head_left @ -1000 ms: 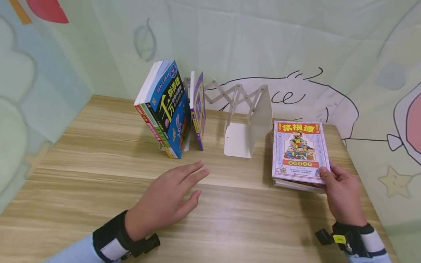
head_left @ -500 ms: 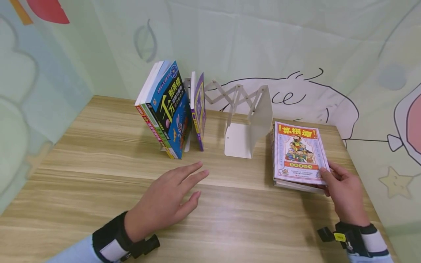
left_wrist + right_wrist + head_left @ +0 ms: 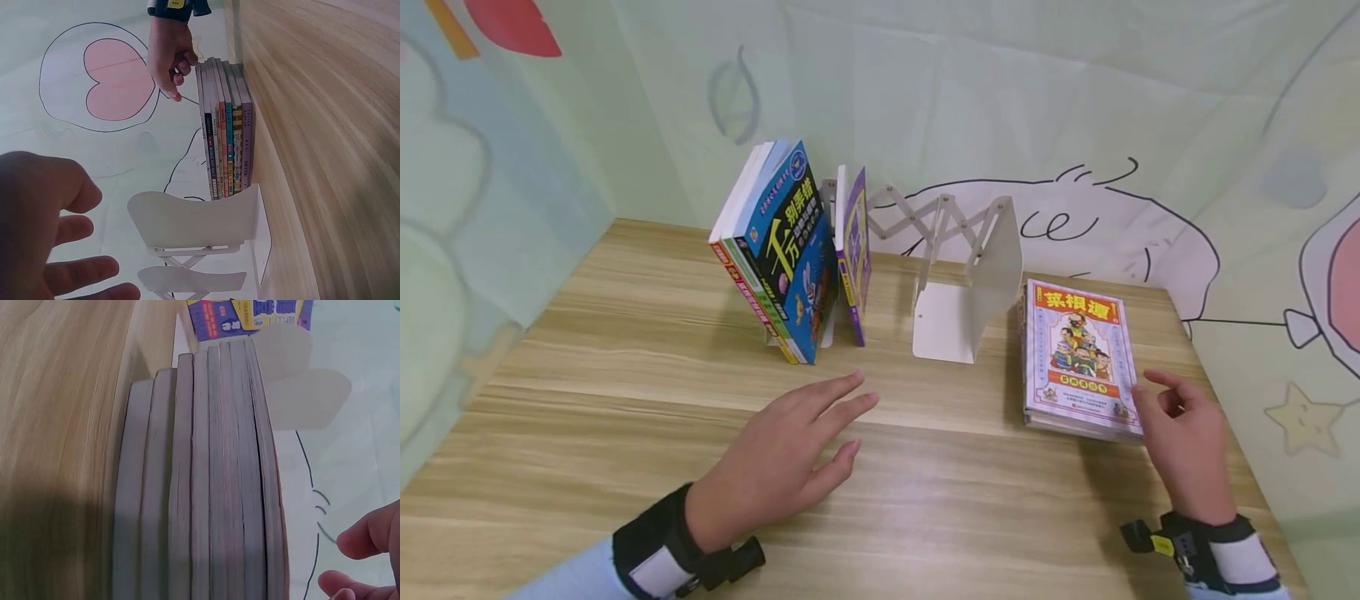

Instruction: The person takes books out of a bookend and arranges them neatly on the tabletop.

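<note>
At the table's right side lies a stack of books (image 3: 206,481), topped by a comic book (image 3: 1078,350) with a white-and-red cover. My right hand (image 3: 1187,442) hovers by that cover's right edge, fingers loosely bent. In the right wrist view its fingertips (image 3: 362,540) stand apart from the pages, holding nothing. The left wrist view shows the spines of the stack (image 3: 228,140) and the right hand (image 3: 172,59) just above it. My left hand (image 3: 775,458) is held over the table's middle with fingers spread, holding nothing.
A white expandable bookend (image 3: 943,321) with folding lattice arms stands at the back, left of the stack. Several upright books (image 3: 790,258) lean outside its left plate, and a purple book (image 3: 855,250) stands inside. A printed cloth (image 3: 880,83) hangs behind the table (image 3: 925,500).
My right hand has let go of the top comic book's lower right corner and lifted slightly off. The book has come down flat on the stack. My left hand has stayed in place.
</note>
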Available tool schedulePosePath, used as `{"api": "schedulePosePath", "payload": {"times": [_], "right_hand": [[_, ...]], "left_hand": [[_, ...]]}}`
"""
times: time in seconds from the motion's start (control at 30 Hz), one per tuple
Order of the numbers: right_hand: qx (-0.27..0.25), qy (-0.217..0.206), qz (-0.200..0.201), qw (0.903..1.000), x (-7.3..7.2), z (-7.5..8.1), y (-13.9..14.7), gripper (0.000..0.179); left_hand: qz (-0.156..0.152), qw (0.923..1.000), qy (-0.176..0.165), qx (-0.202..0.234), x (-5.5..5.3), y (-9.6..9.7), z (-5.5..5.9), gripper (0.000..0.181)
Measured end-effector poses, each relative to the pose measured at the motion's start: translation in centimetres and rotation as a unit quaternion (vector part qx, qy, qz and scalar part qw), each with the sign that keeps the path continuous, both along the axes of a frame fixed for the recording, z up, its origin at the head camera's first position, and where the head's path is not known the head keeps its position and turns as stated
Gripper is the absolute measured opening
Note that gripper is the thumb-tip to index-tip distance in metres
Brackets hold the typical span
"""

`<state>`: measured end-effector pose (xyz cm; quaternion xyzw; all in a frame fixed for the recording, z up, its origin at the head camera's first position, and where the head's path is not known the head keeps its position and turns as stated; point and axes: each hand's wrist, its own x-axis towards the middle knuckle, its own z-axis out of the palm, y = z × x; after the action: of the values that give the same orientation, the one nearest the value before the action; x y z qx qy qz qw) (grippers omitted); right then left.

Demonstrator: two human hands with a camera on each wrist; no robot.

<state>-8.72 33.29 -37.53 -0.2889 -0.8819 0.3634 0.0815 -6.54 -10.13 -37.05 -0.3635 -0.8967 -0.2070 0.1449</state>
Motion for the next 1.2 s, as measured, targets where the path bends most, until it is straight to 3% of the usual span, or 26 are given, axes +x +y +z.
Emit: {"api": "schedulePosePath", "payload": {"times": [0.17, 0.27, 0.37, 0.47, 0.57, 0.73, 0.83, 1.03, 1.2], "right_hand": [[0.065, 0.081, 0.057, 0.993, 0.6, 0.2, -1.8, 0.038], [0.107, 0.138, 0.139, 0.9747, 1.2, 0.1, -2.8, 0.028], [0.123, 0.174, 0.237, 0.9478, 1.5, -0.1, -3.6, 0.025], [0.11, 0.178, 0.315, 0.9256, 1.4, -0.2, -4.3, 0.029], [0.094, 0.166, 0.361, 0.913, 1.0, -0.1, -5.3, 0.036], [0.081, 0.15, 0.413, 0.8944, 0.5, 0.4, -7.5, 0.049], [0.075, 0.156, 0.447, 0.8778, 0.5, 0.4, -8.8, 0.059], [0.078, 0.153, 0.499, 0.8491, 1.2, 0.2, -10.3, 0.072], [0.099, 0.146, 0.525, 0.8327, 2.0, 0.0, -10.8, 0.077]], "left_hand": [[0.002, 1.0, -0.004, 0.004, -0.1, -0.1, -0.1, 0.048], [0.004, 0.9999, -0.012, 0.01, -0.2, -0.1, -0.2, 0.05], [0.005, 0.9997, -0.021, 0.015, -0.3, 0.0, -0.2, 0.052], [0.006, 0.9995, -0.024, 0.021, -0.3, 0.0, -0.3, 0.055], [0.007, 0.9993, -0.024, 0.027, -0.3, 0.0, -0.4, 0.057], [0.009, 0.999, -0.028, 0.035, -0.4, -0.1, -0.4, 0.058], [0.01, 0.9987, -0.033, 0.036, -0.4, -0.1, -0.4, 0.058], [0.013, 0.9982, -0.048, 0.035, -0.5, 0.0, -0.3, 0.059], [0.014, 0.9973, -0.06, 0.041, -0.5, 0.1, -0.4, 0.06]]}}
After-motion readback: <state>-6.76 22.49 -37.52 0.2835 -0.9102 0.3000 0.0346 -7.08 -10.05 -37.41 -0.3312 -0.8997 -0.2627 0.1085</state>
